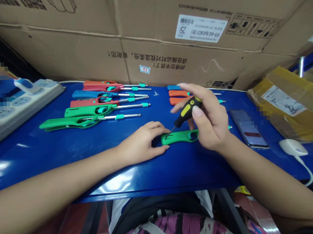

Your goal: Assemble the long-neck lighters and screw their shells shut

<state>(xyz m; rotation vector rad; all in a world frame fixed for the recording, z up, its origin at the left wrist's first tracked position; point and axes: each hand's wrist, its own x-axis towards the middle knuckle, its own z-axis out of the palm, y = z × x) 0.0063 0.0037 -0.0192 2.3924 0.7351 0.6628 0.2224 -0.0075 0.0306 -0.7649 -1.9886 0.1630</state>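
A green long-nosed lighter (179,136) lies flat on the blue table (68,150) in front of me. My left hand (142,142) is curled round the handle end and pins it down. My right hand (208,119) grips a small black and yellow screwdriver (186,111), tilted, with its thin tip touching the lighter's handle near my left fingers. The lighter's metal nose runs behind my right hand and is mostly hidden.
Several finished lighters (99,102) in green, red, blue and orange lie in rows at the back left, and a few more (180,94) behind my right hand. A power strip (18,104) is far left; a phone (248,128), a white mouse (292,147) and a taped parcel (290,101) are right. Cardboard boxes (151,32) wall the back.
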